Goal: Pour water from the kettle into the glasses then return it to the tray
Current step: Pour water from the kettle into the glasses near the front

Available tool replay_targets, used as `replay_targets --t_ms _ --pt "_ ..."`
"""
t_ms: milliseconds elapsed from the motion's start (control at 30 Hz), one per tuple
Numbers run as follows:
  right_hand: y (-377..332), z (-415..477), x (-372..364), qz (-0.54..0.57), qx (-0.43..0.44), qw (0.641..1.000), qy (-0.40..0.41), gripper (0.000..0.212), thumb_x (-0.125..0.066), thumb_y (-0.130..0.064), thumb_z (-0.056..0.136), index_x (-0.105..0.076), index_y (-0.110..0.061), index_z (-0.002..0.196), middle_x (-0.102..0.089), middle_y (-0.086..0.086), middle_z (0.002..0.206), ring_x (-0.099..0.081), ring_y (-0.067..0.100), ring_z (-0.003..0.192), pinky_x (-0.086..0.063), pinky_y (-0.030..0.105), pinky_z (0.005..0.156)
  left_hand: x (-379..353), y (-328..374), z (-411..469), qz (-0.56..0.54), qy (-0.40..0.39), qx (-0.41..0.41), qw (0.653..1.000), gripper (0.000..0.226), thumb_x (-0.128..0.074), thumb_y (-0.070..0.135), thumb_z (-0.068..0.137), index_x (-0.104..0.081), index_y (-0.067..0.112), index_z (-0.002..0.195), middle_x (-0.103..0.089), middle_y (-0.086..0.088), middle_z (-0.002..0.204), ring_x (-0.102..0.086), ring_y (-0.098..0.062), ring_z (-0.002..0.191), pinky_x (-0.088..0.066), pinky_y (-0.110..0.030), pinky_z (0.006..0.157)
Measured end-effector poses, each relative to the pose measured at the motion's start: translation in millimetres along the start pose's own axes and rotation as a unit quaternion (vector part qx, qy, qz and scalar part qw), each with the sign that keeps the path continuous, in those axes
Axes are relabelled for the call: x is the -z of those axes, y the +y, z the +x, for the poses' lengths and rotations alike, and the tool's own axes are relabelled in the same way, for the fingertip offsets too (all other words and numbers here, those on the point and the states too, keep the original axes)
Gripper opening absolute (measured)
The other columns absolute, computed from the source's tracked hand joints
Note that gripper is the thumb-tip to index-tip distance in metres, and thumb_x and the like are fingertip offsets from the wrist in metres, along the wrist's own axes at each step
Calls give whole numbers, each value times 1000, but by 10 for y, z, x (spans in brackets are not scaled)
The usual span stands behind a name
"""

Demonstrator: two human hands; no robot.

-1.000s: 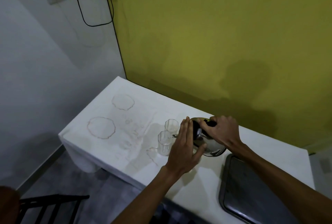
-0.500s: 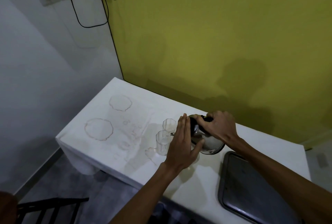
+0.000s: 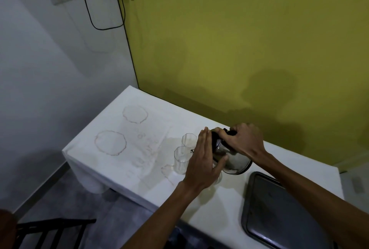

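Kettle and hands sit much as they did a second ago: the steel body is tipped toward the left end of the table, its small spout reaching the rim of the nearer glass, with the farther glass just behind it toward the wall edge. Little has changed beyond a small drift of the whole view; the tilt looks about the same or slightly steeper, which I take to mean pouring into the nearer glass is under way rather than finished. No stream shows at this size, and I cannot tell how full either glass is. The right hand is wrapped tight around the dark handle on top, carrying the weight. The left hand lies flat against the near side of the kettle, fingers straight and together, thumb spread under the belly, steadying rather than gripping. A third glass seems to stand partly hidden under the left wrist, though I cannot be sure. The tray waits bare at the near right corner of the table, well apart from the glasses. Old ring stains and a damp-looking patch mark the cloth near the glasses, so spillage is a fair worry here; a slow tilt seems wise
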State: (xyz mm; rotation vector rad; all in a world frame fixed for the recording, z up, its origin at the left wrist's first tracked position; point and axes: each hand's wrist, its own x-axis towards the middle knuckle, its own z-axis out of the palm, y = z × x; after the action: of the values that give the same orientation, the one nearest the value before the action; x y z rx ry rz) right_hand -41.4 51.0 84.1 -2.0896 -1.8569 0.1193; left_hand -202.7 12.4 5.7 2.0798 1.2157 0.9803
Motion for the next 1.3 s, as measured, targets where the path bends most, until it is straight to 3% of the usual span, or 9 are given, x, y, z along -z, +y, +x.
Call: replay_targets --t_ms 167,433,600,1100,1300 --pt "22 46 -7 4 12 1000 -6 78 -49 -77 79 -39 -10 41 -35 3 35 -34 20 37 -28 29 46 19 31 9 -14 4 2 1000 80 -44 53 100 -14 7 158 -9 -10 167 -6 -21 155 -17 -38 124" --pt "85 66 39 -14 21 1000 13 84 -43 -79 78 -48 -2 46 -50 14 38 -41 25 35 -33 30 44 11 106 40 -17 3 4 1000 81 -43 55 99 -16 5 158 -9 -8 167 -5 -18 155 -18 -37 124" --pt "161 62 51 9 11 1000 0 85 -43 -82 79 -55 -5 46 -54 9 37 -57 28 38 -54 42 45 3 151 50 -20 -3 0 1000 83 -41 57 99 -16 4 158 -9 -8 167 -5 -19 155 -23 -42 123" --pt "213 63 139 -12 3 1000 12 84 -44 -82 78 -55 -4 48 -52 10 37 -55 29 38 -52 40 45 15 242 103 -23 -8 -6 1000 86 -34 63 98 -16 4 158 -9 -7 168 -5 -18 155 -18 -38 124" --pt "157 56 155 -14 -1 1000 22 85 -46 -80 78 -52 -1 48 -51 14 39 -40 22 35 -46 39 43 35 235 101 -28 -6 -2 1000 87 -33 65 97 -17 4 158 -9 -7 168 -5 -17 155 -18 -38 124"
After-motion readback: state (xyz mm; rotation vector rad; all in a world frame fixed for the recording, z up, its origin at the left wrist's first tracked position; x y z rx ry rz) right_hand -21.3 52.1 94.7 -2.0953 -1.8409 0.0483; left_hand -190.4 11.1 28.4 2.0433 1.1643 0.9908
